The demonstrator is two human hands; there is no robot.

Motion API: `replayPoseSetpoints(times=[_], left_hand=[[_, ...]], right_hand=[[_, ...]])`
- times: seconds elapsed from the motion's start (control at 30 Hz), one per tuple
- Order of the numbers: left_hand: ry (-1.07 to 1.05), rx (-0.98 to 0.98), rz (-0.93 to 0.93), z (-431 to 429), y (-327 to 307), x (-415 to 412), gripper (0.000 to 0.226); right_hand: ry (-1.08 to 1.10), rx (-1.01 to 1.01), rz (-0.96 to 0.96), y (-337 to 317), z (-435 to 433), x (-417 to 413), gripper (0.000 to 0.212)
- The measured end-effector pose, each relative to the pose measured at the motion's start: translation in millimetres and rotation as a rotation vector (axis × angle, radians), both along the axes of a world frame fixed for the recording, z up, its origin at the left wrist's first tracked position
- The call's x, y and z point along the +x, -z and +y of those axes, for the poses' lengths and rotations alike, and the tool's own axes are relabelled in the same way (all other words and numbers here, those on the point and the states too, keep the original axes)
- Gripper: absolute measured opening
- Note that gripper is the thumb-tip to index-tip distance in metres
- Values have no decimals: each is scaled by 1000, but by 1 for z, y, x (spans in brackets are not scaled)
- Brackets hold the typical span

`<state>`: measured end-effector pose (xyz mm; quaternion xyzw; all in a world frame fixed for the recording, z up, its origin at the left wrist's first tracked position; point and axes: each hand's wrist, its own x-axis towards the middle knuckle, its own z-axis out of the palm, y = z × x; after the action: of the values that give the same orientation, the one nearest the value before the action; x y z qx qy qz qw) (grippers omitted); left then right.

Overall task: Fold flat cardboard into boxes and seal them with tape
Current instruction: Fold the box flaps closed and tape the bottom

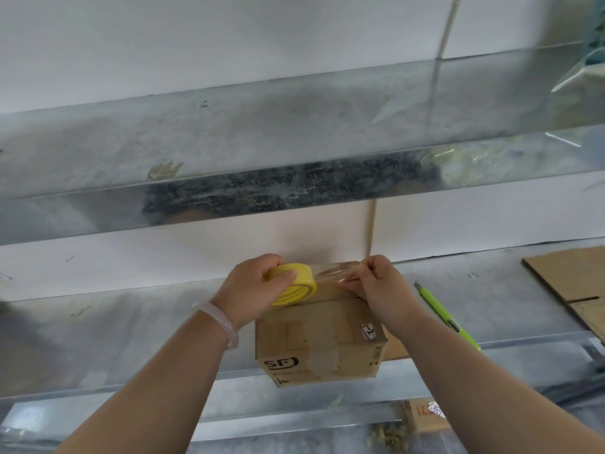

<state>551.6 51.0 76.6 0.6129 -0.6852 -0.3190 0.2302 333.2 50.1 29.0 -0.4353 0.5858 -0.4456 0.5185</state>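
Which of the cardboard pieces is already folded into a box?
The box with the SF logo, just below the left hand and right hand. The cardboard sheet at the right lies flat; the scrap with red writing is flat too.

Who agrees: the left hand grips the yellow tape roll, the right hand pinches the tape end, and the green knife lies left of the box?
No: the head view shows the green knife right of the box, not left. The left hand grips the yellow tape roll and the right hand pinches the tape end.
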Motion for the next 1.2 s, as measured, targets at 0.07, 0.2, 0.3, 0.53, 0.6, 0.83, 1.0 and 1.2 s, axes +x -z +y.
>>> replayPoseSetpoints(times=[0.07, 0.2, 0.3, 0.53, 0.6, 0.83, 1.0, 1.2], left_hand=[[45, 54, 71, 0, -3, 0, 26], [89, -31, 128, 2, -9, -9, 25], [75, -13, 153, 3, -6, -14, 23], [101, 87, 107, -2, -1, -10, 48], [137, 95, 60, -5, -3, -14, 38], [195, 43, -40, -8, -2, -28, 13], [154, 50, -71, -9, 5, -43, 25], [75, 41, -70, -12, 11, -42, 66]], right_hand=[[21, 23, -89, 2, -2, -2, 11], [44, 19, -143, 4, -3, -2, 13], [72, 22, -170, 5, -2, -2, 14], [120, 48, -223, -3, -3, -5, 13], [121, 33, -195, -6, -1, -13, 13], [107, 16, 109, -3, 17, -64, 14], [170, -8, 101, -7, 22, -89, 14], [166, -11, 117, -3, 23, -100, 13]])
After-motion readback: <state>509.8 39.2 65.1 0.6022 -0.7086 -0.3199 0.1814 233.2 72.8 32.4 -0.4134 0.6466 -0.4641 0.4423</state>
